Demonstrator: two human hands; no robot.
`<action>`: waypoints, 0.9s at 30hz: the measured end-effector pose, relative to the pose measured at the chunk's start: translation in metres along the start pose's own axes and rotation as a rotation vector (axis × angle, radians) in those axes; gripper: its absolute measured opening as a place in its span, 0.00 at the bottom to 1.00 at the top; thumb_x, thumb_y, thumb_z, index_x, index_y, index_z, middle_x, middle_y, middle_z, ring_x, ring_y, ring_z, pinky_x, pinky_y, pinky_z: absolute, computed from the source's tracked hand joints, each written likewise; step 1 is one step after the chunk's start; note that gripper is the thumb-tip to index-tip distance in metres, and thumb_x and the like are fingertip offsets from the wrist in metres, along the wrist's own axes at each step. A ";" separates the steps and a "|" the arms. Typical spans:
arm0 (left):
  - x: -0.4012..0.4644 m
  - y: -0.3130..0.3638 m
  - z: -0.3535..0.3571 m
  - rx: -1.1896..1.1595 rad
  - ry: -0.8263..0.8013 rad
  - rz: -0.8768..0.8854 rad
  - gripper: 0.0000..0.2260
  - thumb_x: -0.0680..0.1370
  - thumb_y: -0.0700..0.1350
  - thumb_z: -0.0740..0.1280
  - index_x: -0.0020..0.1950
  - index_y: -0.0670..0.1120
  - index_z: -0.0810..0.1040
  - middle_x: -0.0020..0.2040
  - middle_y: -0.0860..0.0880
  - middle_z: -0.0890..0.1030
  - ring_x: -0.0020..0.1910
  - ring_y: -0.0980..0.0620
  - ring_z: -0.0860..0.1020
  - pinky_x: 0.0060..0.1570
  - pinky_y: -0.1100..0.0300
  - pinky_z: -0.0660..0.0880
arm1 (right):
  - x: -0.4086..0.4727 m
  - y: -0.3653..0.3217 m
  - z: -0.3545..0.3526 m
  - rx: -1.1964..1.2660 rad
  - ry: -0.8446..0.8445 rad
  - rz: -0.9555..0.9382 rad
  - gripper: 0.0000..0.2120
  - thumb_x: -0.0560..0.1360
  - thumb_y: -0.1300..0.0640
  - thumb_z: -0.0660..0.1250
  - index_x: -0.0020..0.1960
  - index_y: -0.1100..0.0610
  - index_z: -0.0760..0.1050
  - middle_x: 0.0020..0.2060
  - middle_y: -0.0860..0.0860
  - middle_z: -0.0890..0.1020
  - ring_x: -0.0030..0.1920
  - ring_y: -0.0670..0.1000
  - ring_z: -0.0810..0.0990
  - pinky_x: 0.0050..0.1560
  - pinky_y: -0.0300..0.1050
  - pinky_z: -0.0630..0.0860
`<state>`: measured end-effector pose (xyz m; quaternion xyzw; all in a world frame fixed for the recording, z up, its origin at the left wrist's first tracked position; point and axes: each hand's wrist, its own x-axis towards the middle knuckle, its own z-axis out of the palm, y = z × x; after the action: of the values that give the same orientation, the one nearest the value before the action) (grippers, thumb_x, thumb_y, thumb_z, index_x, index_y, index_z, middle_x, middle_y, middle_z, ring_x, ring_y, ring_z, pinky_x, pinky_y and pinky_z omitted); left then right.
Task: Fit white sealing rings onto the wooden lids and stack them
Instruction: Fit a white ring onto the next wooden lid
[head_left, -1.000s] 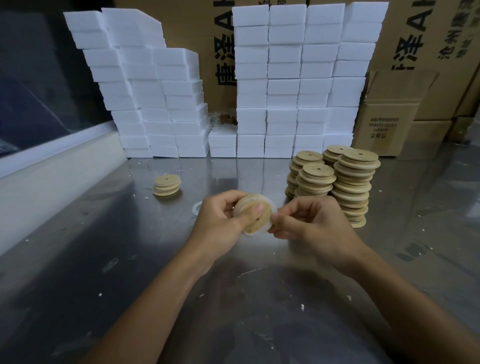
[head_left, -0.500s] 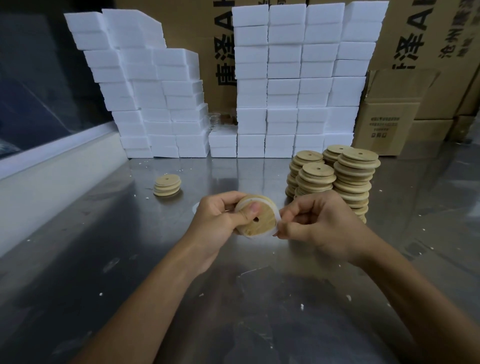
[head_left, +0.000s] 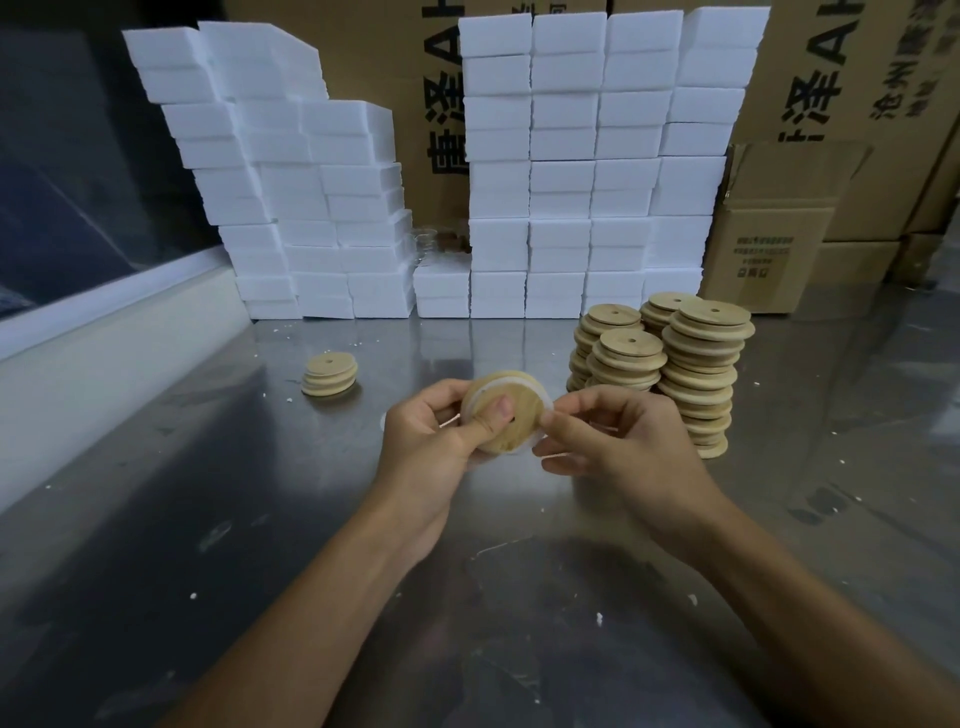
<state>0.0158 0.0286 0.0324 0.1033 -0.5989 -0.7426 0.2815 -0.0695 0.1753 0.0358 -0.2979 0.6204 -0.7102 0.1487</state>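
The wooden lid (head_left: 506, 415) is held up in front of the chest, above the steel tabletop (head_left: 218, 519), directly between the two hands, so neither has to reach for it. The left hand (head_left: 431, 441) is closed on it, thumb pressed flat across the face near the small centre hole and the fingers curled behind, with the disc tilted so that its face looks back toward the camera. The right hand (head_left: 613, 441) is just beside the lid's right edge, thumb and forefinger pinched on the white sealing ring (head_left: 543, 402), which shows as a pale band running round the top and right of the rim and down to the lower edge; on the left it is hidden by the thumb and palm, so I cannot tell whether it is seated all the way round. The lid is a round, pale, grained disc with a stepped profile, and the ring looks thin and pliable. My reading is that the fitting is partly done, and the next move turns on the right hand working the ring round the rim while the left turns or steadies the disc. A short stack of lids (head_left: 330, 374) sits well off to the left, the side of the holding hand, and taller stacks of lids (head_left: 696, 364) stand just behind the right hand.
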 end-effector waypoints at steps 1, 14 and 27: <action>0.000 -0.001 0.001 -0.056 -0.004 -0.015 0.16 0.63 0.44 0.74 0.48 0.39 0.81 0.43 0.44 0.84 0.44 0.49 0.83 0.44 0.55 0.81 | 0.000 0.001 0.001 0.031 0.005 0.009 0.05 0.73 0.64 0.73 0.45 0.67 0.81 0.37 0.60 0.85 0.37 0.53 0.85 0.39 0.42 0.82; 0.005 0.002 -0.010 0.092 -0.088 -0.041 0.07 0.75 0.37 0.70 0.52 0.40 0.81 0.50 0.40 0.83 0.46 0.47 0.83 0.41 0.59 0.79 | 0.000 0.003 -0.002 -0.043 -0.066 0.006 0.07 0.75 0.65 0.70 0.47 0.71 0.79 0.39 0.63 0.86 0.41 0.55 0.86 0.40 0.43 0.83; 0.007 0.002 -0.015 -0.058 -0.145 -0.118 0.16 0.68 0.42 0.71 0.53 0.38 0.81 0.49 0.38 0.84 0.47 0.45 0.84 0.41 0.56 0.80 | 0.000 0.000 -0.005 -0.083 -0.097 -0.029 0.07 0.73 0.65 0.71 0.46 0.70 0.80 0.39 0.63 0.85 0.41 0.57 0.86 0.41 0.43 0.82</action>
<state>0.0182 0.0124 0.0318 0.0762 -0.5888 -0.7804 0.1960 -0.0720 0.1792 0.0360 -0.3469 0.6371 -0.6705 0.1557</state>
